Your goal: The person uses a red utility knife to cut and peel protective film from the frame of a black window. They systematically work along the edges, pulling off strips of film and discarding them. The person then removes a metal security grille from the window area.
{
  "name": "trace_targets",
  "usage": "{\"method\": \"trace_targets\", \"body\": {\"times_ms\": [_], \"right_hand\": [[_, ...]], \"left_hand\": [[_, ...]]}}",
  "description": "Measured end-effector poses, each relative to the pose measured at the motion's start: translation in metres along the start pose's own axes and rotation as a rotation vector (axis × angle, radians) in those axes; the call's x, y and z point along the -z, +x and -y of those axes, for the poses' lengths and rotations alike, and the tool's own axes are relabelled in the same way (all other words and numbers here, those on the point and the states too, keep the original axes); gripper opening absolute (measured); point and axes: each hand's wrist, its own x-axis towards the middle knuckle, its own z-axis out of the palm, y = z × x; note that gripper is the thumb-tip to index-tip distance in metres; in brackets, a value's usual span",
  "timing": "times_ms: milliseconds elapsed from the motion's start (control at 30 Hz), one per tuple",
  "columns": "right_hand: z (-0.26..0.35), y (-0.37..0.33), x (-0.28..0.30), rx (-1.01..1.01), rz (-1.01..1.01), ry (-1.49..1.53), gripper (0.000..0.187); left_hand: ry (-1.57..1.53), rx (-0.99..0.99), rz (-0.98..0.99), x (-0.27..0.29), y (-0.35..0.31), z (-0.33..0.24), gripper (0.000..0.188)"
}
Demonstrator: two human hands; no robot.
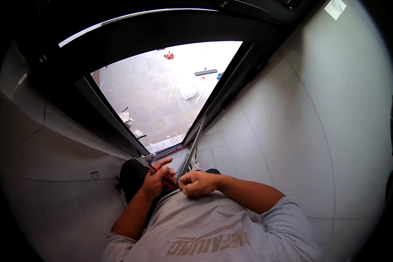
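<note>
My left hand is wrapped round a tool with red and black handles, its index finger stretched out. The tool's grey head points up and away, over my dark-trousered knee; I cannot tell its exact kind. Close beside it, in front of my shirt, my right hand is closed with its fingers curled in. What those fingers grip, if anything, is hidden. A long thin grey strip slants from the frame's lower right corner down to the gap between my hands.
A black door or window frame rises ahead with pale walls on both sides. Beyond it, a tiled floor carries a dark bar, a crumpled white plastic piece, a red item and scattered scraps.
</note>
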Motion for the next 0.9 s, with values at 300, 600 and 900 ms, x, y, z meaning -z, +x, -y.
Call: {"method": "trace_targets", "body": {"times_ms": [300,600,900], "right_hand": [[0.040,-0.026,-0.018,0.105,-0.027,0.137,0.013],[0.006,-0.035,0.007,0.124,-0.592,-0.295,0.019],[-0.029,-0.055,0.046,0.098,-0.937,-0.329,0.019]], "left_hand": [[0.484,-0.035,0.362,-0.025,0.001,-0.027,0.025],[0.505,-0.274,-0.283,0.032,-0.117,-0.071,0.016],[0.304,-0.719,-0.254,0.022,-0.152,-0.120,0.020]]}}
